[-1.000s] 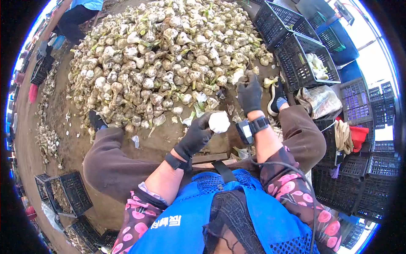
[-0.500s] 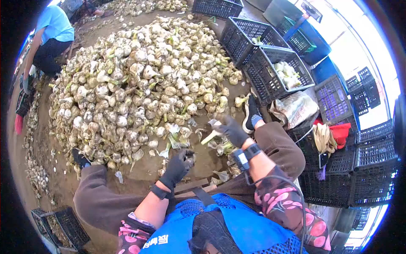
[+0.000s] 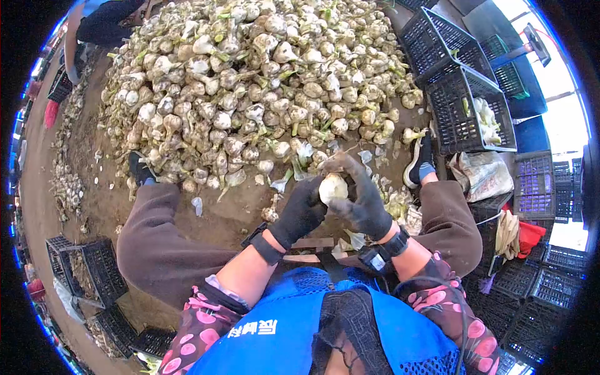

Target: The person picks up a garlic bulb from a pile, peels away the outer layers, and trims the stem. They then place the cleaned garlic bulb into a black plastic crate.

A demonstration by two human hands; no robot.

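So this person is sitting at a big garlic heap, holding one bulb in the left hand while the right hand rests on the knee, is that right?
Not quite: the right hand isn't on the knee. The head view shows it at the bulb, opposite the left hand.

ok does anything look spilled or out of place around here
Some loose garlic lies strewn on the ground left of the main pile. Being apart from it, it looks spilled, though it may be normal here. Nothing else stands out.
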